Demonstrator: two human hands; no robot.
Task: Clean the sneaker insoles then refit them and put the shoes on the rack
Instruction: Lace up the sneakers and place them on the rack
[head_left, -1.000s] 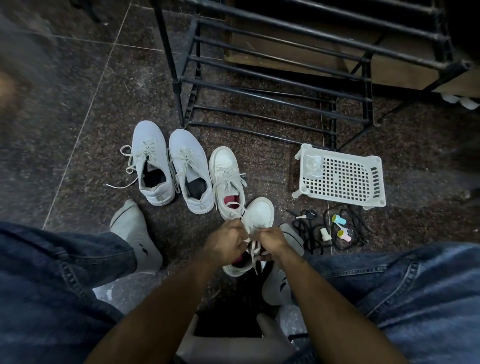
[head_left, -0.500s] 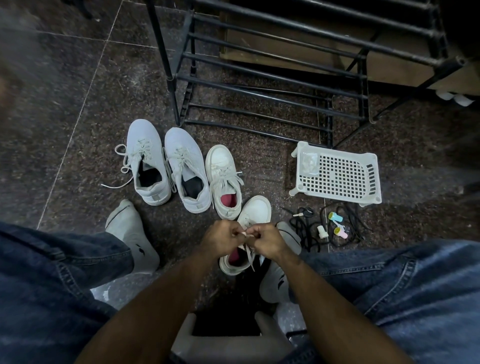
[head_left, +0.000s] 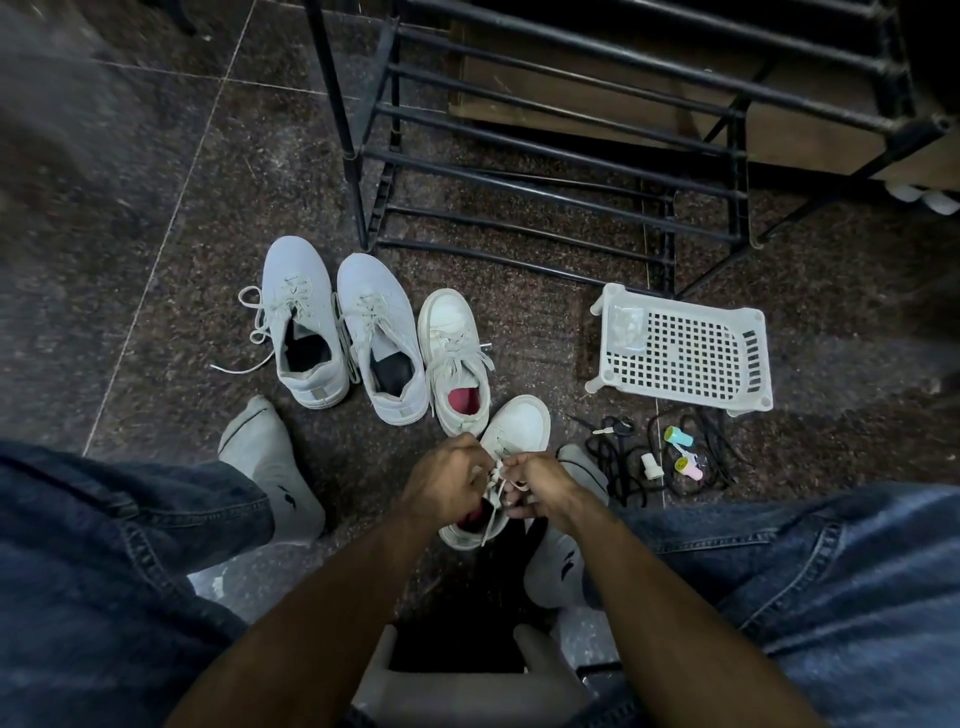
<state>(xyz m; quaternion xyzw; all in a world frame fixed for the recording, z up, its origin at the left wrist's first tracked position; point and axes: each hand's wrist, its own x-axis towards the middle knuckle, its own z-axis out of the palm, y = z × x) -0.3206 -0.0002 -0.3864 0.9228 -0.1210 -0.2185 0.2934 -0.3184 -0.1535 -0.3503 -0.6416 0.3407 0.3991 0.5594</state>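
Note:
A white sneaker (head_left: 519, 426) with a red lining lies on the floor between my feet, toe pointing away. My left hand (head_left: 444, 480) and my right hand (head_left: 540, 483) meet over its tongue, each pinching a white lace (head_left: 497, 475). Its partner, a white sneaker (head_left: 453, 358) with a red insole, stands just beyond. Left of that stand two pale grey sneakers (head_left: 301, 317) (head_left: 376, 332) with dark insoles and loose laces. The black metal shoe rack (head_left: 545, 156) rises behind them, with nothing on the shelves in view.
A white perforated plastic basket (head_left: 680, 348) lies on the floor at the right. In front of it are black laces (head_left: 618, 462), small scissors and little coloured bottles (head_left: 678, 437). My socked feet (head_left: 270, 467) flank the shoe. A grey stool edge (head_left: 467, 691) is beneath me.
My hands have drawn closer together over the sneaker's tongue, working the laces. The view has shifted slightly; the shoes stay in place.

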